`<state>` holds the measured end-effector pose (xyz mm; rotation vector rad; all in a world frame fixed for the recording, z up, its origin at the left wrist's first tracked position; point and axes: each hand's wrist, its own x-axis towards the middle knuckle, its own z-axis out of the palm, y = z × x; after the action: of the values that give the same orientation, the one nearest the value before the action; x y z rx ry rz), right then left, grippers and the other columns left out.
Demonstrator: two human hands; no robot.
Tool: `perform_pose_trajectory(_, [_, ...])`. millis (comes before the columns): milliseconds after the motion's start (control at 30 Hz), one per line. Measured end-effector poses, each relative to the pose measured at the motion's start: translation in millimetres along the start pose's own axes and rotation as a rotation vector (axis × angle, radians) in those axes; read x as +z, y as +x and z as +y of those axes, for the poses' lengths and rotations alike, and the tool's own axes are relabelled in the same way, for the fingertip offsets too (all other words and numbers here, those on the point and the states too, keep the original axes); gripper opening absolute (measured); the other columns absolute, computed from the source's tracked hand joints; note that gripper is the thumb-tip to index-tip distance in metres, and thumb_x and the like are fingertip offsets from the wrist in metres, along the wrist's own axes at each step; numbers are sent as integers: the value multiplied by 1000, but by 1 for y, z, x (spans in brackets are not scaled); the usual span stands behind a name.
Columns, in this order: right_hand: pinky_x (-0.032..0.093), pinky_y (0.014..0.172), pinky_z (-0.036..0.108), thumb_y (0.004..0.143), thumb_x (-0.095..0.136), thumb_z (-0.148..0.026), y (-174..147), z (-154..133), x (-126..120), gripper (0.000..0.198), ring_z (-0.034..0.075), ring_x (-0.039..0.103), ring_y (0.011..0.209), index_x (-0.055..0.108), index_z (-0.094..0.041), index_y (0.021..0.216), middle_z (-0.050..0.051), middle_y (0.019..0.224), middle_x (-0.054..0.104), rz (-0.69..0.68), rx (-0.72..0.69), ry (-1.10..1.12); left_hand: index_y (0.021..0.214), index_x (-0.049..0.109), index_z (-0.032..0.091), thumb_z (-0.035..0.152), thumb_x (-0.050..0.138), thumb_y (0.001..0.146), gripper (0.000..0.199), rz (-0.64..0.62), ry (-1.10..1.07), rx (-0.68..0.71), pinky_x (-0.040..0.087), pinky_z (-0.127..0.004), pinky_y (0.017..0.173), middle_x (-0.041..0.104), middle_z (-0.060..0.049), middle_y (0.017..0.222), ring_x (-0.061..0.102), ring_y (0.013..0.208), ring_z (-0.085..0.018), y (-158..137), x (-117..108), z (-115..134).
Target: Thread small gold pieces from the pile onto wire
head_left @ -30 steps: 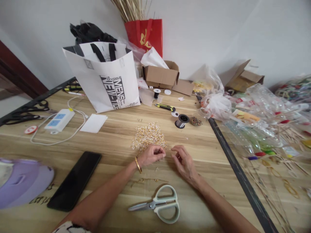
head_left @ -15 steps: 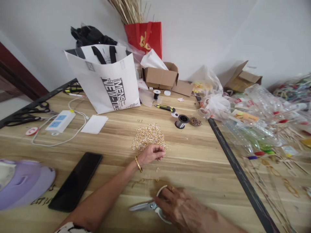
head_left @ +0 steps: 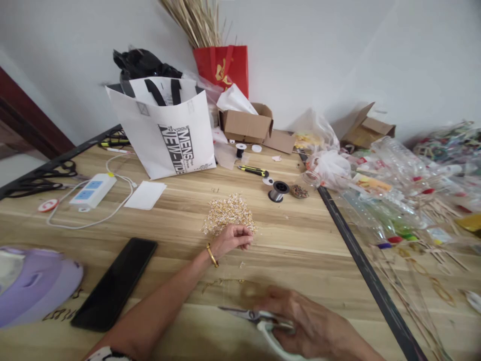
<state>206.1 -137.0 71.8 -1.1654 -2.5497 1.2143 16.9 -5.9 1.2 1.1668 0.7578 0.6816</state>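
My right hand [head_left: 304, 323] is wrapped round the white handles of a pair of scissors [head_left: 244, 315], a little blurred, with the blades pointing left. My left hand [head_left: 236, 237] is closed in a pinch at the front edge of a pile of small gold and clear beads [head_left: 229, 211]. Whatever its fingertips hold is too small to make out. Between the two hands a thin gold chain [head_left: 223, 282] lies on the wooden table, with a faint clear line crossing near it. A tiny clear piece [head_left: 241, 264] rests just above the chain.
A black phone [head_left: 114, 283] and a purple cap [head_left: 37, 286] lie at left, a power strip [head_left: 93, 191] beyond. Behind the beads are a wire spool [head_left: 278, 191], a cutter knife [head_left: 253, 171] and a white bag [head_left: 165, 135]. Plastic bottles [head_left: 398, 160] crowd the right.
My right hand has lifted the scissors off the tabletop and moved them slightly right, fingers now in the handles. My left hand stays pinched by the beads. The view has shifted slightly.
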Motion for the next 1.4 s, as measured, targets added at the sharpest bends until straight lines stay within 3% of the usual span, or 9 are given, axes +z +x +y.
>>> perform_pose_trajectory(167, [46, 63, 24, 83, 56, -32, -12, 34, -6, 39, 15, 58, 75, 57, -22, 121, 6, 94, 65, 62, 168, 635, 73, 62, 10, 34, 71, 66, 27, 13, -49, 46, 47, -21, 56, 60, 0, 60, 55, 54, -8, 1, -3, -3])
perform_pose_trajectory(333, [44, 61, 24, 74, 70, -35, -14, 65, -7, 59, 14, 56, 72, 49, -24, 128, 6, 91, 65, 148, 145, 929, 75, 64, 9, 30, 72, 66, 24, 16, -102, 59, 47, -21, 58, 62, 0, 61, 57, 55, -8, 4, -6, -9])
perform_pose_trajectory(567, [43, 66, 28, 76, 63, -50, 0, 79, -19, 60, 16, 54, 73, 52, -20, 127, 7, 88, 63, 267, 171, 784, 78, 67, 9, 28, 74, 64, 25, 49, -175, 5, 48, -22, 61, 65, -3, 66, 58, 57, -9, 5, -6, -10])
perform_pose_trajectory(767, [45, 75, 30, 77, 64, -45, 7, 79, -18, 56, 20, 55, 89, 52, -22, 126, 7, 102, 61, 311, 128, 739, 77, 67, 9, 31, 74, 62, 28, 55, -221, 6, 48, -23, 60, 66, -3, 65, 59, 57, -10, 5, -6, -7])
perform_pose_trajectory(933, [47, 70, 28, 71, 70, -38, 13, 82, -13, 61, 18, 56, 80, 51, -20, 126, 4, 88, 60, 355, 193, 652, 79, 68, 9, 30, 74, 64, 27, 69, -217, -6, 48, -24, 62, 66, -3, 65, 59, 57, -10, 5, -7, -7])
perform_pose_trajectory(1067, [40, 92, 35, 59, 77, -44, 18, 76, -20, 75, 26, 52, 105, 50, -18, 125, 8, 112, 57, 380, 148, 548, 80, 68, 9, 31, 73, 64, 27, 73, -195, -2, 48, -24, 61, 66, -3, 65, 59, 57, -10, 5, -6, -7])
perform_pose_trajectory(1133, [38, 97, 36, 59, 76, -45, 22, 72, -24, 77, 27, 49, 110, 48, -18, 126, 9, 118, 55, 364, 133, 498, 80, 68, 9, 31, 73, 64, 27, 83, -188, -4, 48, -24, 61, 67, -4, 66, 59, 58, -11, 4, -5, -6])
perform_pose_trajectory(1400, [47, 77, 29, 62, 74, -36, 28, 79, -20, 69, 21, 57, 88, 49, -17, 123, 5, 98, 62, 403, 201, 286, 79, 67, 10, 28, 74, 64, 25, 112, -202, 11, 49, -25, 61, 67, -4, 67, 61, 58, -12, 4, -5, -5])
